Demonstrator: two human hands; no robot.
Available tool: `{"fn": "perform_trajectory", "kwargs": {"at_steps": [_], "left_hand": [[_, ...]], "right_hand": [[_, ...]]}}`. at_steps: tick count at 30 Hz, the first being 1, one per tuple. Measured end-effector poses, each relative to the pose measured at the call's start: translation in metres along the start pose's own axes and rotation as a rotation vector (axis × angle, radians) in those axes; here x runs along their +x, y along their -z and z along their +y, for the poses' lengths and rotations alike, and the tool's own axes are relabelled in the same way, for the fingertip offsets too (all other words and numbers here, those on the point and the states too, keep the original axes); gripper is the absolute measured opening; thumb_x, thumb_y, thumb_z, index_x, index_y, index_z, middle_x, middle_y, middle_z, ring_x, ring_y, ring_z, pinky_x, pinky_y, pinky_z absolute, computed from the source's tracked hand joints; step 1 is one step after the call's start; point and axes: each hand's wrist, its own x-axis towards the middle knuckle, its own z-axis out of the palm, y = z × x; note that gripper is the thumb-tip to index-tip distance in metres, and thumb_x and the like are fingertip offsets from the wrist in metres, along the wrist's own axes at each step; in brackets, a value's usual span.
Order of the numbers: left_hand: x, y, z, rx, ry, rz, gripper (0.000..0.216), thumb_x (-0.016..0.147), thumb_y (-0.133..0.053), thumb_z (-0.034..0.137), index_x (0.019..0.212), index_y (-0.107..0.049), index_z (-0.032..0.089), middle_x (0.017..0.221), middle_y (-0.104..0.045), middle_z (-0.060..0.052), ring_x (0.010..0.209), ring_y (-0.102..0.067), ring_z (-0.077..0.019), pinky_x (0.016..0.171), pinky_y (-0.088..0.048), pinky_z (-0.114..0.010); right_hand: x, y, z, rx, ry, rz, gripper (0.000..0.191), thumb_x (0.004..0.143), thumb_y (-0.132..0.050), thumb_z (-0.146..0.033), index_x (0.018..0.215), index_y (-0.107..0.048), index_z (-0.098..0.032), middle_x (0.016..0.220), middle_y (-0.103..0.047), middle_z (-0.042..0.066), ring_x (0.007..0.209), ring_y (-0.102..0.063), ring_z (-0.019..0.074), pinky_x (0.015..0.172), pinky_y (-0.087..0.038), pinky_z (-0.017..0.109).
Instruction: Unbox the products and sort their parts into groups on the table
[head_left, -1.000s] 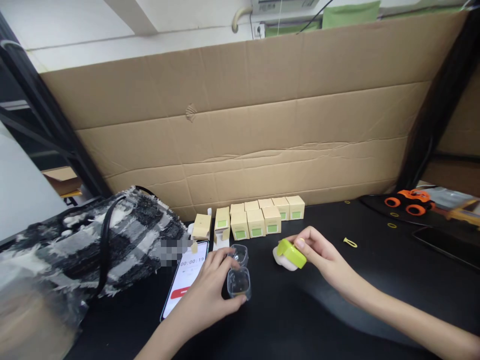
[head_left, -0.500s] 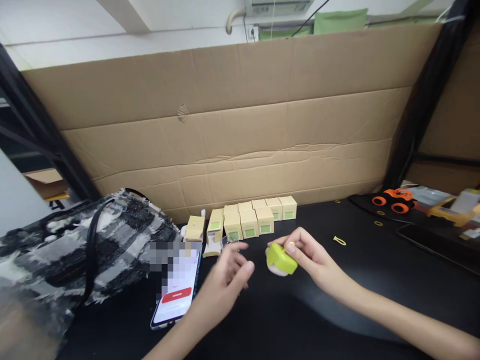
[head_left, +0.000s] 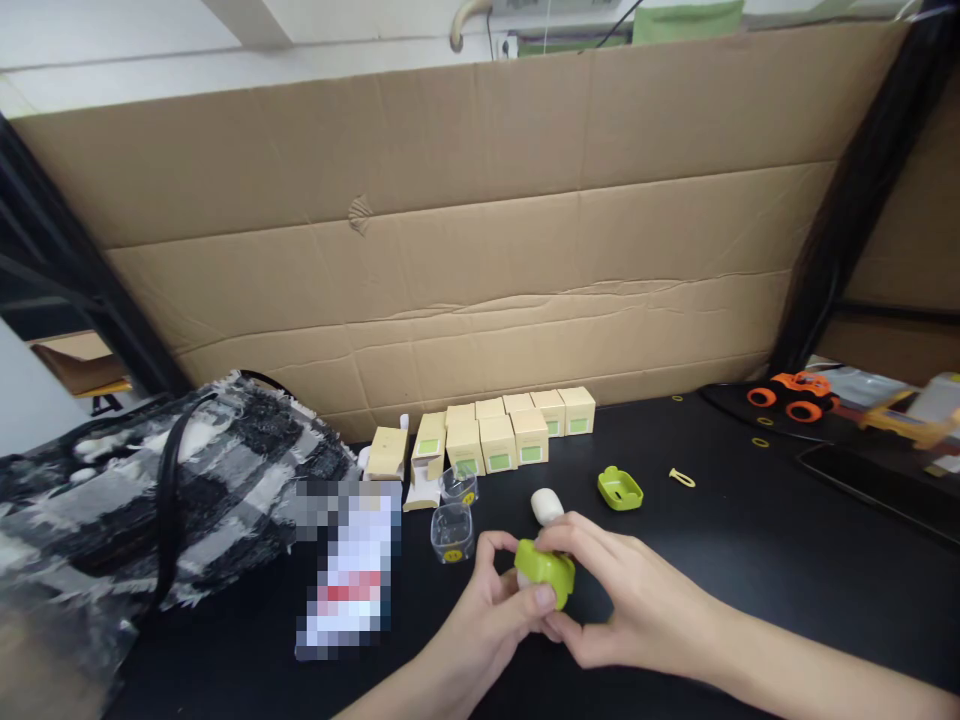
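Observation:
Both my hands meet low in the middle of the black table, closed round a small lime-green case (head_left: pixel 546 572). My left hand (head_left: pixel 491 615) pinches it from the left and below. My right hand (head_left: pixel 626 605) grips it from the right and above. Just behind them a white rounded piece (head_left: pixel 546 503) lies on the table, and a lime-green lid-like piece (head_left: pixel 620 489) lies further right. Two small clear plastic boxes (head_left: pixel 453 531) stand to the left of my hands.
A row of several small tan boxes with green labels (head_left: pixel 499 434) lines the cardboard wall (head_left: pixel 480 260). A phone (head_left: pixel 349 570) lies at left beside a black-and-white woven bag (head_left: pixel 165 490). An orange toy car (head_left: pixel 795 394) and small yellow clips (head_left: pixel 681 478) lie at right.
My left hand let go of the clear boxes and came right to join the right hand. The green case moved toward me; a white piece and a green piece now lie on the table.

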Motion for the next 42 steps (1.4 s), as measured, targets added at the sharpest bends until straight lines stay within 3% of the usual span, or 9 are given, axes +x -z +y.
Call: {"fn": "perform_trajectory", "kwargs": {"at_steps": [6,11,17,25,28,32,38,40,42], "left_hand": [[0.004,0.005,-0.003,0.223,0.044,-0.090,0.062,0.062,-0.082,0.033,0.112,-0.052,0.012,0.071,-0.058,0.002,0.054,-0.054,-0.0063,0.054,-0.046,-0.021],[0.005,0.007,-0.010,0.321,0.028,-0.116,0.083,0.065,-0.077,0.045,0.131,-0.042,0.009,0.067,-0.057,0.001,0.049,-0.050,-0.0059,0.050,-0.046,-0.021],[0.001,0.000,-0.008,0.347,0.017,-0.096,0.081,0.068,-0.073,0.046,0.133,-0.041,0.011,0.066,-0.055,0.002,0.049,-0.050,-0.0064,0.049,-0.046,-0.021],[0.001,-0.003,-0.001,0.450,0.083,-0.091,0.048,0.066,-0.067,0.014,0.113,-0.057,0.013,0.065,-0.054,0.003,0.050,-0.049,-0.0066,0.043,-0.040,-0.016],[0.000,0.000,0.003,0.430,0.111,-0.175,0.043,0.062,-0.061,0.003,0.103,-0.062,0.014,0.070,-0.056,0.001,0.056,-0.052,-0.0070,0.047,-0.040,-0.015],[-0.002,0.002,0.016,0.383,0.203,-0.278,0.061,0.065,-0.062,0.005,0.123,-0.053,0.019,0.081,-0.059,-0.001,0.060,-0.054,-0.0084,0.050,-0.044,-0.017],[0.000,-0.001,0.035,0.323,0.149,-0.214,0.090,0.070,-0.071,0.014,0.144,-0.023,0.029,0.098,-0.062,-0.004,0.062,-0.057,-0.0089,0.066,-0.050,-0.029],[0.000,-0.003,0.039,0.279,0.127,-0.166,0.087,0.070,-0.072,0.014,0.143,-0.027,0.027,0.098,-0.063,-0.005,0.068,-0.059,-0.0108,0.072,-0.049,-0.031],[0.000,-0.005,0.044,0.257,0.108,-0.168,0.069,0.072,-0.071,0.015,0.134,-0.043,0.021,0.095,-0.063,-0.005,0.076,-0.060,-0.0123,0.079,-0.047,-0.030]], "right_hand": [[-0.001,0.003,-0.005,0.050,-0.026,-0.145,0.035,0.063,-0.055,-0.012,0.096,-0.046,-0.023,0.091,-0.060,-0.001,0.071,-0.061,0.0138,0.060,-0.045,0.023],[-0.004,0.006,-0.011,-0.060,-0.009,-0.159,0.036,0.055,-0.048,-0.011,0.089,-0.047,-0.021,0.086,-0.060,0.000,0.064,-0.059,0.0148,0.053,-0.041,0.023],[-0.004,0.012,-0.016,0.051,-0.058,-0.167,0.034,0.055,-0.048,-0.010,0.087,-0.046,-0.023,0.082,-0.062,-0.003,0.065,-0.059,0.0134,0.059,-0.043,0.022],[-0.001,0.014,-0.018,0.012,-0.087,-0.203,0.039,0.054,-0.053,-0.013,0.091,-0.052,-0.022,0.086,-0.062,-0.001,0.069,-0.060,0.0156,0.060,-0.042,0.023],[-0.001,0.016,-0.018,0.011,-0.054,-0.218,0.049,0.054,-0.057,-0.014,0.102,-0.056,-0.025,0.092,-0.064,-0.001,0.073,-0.062,0.0170,0.063,-0.044,0.025],[0.001,0.021,-0.014,0.068,-0.001,-0.238,0.046,0.056,-0.062,-0.013,0.100,-0.062,-0.026,0.094,-0.064,-0.001,0.076,-0.063,0.0163,0.065,-0.047,0.024],[0.005,0.023,-0.003,0.094,0.104,-0.058,0.049,0.069,-0.060,-0.011,0.117,-0.058,-0.023,0.108,-0.062,0.004,0.084,-0.063,0.0148,0.075,-0.051,0.025],[0.004,0.022,-0.001,0.064,0.122,0.012,0.045,0.074,-0.058,-0.013,0.118,-0.057,-0.022,0.105,-0.062,0.006,0.082,-0.062,0.0144,0.072,-0.053,0.026],[0.004,0.022,0.000,0.074,0.133,0.109,0.043,0.076,-0.060,-0.015,0.119,-0.056,-0.021,0.101,-0.062,0.006,0.081,-0.062,0.0143,0.070,-0.054,0.026]]}}
